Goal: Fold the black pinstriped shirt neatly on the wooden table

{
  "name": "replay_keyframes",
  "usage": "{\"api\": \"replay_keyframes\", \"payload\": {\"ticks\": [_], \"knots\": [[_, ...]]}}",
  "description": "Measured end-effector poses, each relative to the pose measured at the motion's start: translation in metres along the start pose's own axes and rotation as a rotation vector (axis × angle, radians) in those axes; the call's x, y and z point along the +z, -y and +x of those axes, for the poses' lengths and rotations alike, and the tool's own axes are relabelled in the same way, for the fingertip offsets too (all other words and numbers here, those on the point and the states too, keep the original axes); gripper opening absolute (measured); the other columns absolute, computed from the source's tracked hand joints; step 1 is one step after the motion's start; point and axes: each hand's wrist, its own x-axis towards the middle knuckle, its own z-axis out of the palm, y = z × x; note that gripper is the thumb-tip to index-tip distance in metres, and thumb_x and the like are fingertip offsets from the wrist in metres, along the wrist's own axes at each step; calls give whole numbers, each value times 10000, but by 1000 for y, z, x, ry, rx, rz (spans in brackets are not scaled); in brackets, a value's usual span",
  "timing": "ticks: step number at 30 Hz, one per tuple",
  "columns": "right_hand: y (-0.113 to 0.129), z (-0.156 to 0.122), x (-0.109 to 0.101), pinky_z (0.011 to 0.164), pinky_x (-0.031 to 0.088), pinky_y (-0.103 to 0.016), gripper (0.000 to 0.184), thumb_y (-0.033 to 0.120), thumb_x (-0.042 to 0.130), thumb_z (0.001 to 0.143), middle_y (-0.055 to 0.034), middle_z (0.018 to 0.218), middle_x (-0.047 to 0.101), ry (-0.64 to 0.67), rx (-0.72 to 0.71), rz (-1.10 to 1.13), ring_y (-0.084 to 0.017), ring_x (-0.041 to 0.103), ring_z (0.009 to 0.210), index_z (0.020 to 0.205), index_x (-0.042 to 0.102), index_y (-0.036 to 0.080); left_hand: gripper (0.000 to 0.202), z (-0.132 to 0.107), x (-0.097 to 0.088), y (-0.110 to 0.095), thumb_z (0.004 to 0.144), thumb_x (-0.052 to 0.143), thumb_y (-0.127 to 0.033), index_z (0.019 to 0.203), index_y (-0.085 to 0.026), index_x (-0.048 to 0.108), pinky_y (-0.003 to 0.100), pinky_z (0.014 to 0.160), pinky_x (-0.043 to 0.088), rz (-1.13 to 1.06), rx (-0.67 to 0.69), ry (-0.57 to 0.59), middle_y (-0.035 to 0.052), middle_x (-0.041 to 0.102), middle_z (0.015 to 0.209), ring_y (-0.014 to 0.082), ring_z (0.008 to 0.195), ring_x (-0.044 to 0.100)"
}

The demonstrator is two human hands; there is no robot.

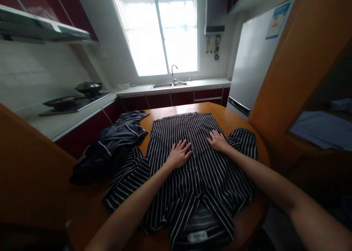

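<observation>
A black shirt with white stripes (189, 185) lies spread front side up, its collar toward me and its hem toward the window. My left hand (179, 155) rests on the shirt front just left of the button line, fingers spread. On the other side of the buttons, my right hand (218, 140) also lies with fingers apart on the cloth, a little farther from me. Both sleeves reach out to the sides. Neither hand grips any fabric.
Beneath the shirt is a round wooden table (217, 109). A heap of dark clothes (118, 135) lies at its left side. Behind stand a counter with a sink (162, 86), a stove (79, 101) with pans, and a fridge (253, 56). Folded light cloth (321, 128) sits on the right.
</observation>
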Motion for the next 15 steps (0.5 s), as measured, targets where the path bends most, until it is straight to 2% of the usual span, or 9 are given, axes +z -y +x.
{"api": "replay_keyframes", "payload": {"ticks": [10, 15], "knots": [[-7, 5, 0, 1220, 135, -470, 658, 495, 279, 1021, -157, 1643, 246, -22, -32, 20, -259, 181, 1527, 1556, 350, 119, 621, 0, 0, 2, 1038, 199, -596, 1570, -300, 320, 572, 1212, 139, -59, 1, -20, 42, 213, 1662, 287, 1541, 127], [-9, 6, 2, 1214, 158, -464, 627, 468, 303, 1017, -156, 1627, 295, -82, -31, 14, -262, 230, 1513, 1533, 394, 124, 599, 1, -1, 1, 1049, 227, -551, 1566, -269, 332, 583, 1209, 129, -108, 9, -20, 58, 249, 1653, 298, 1540, 129]]}}
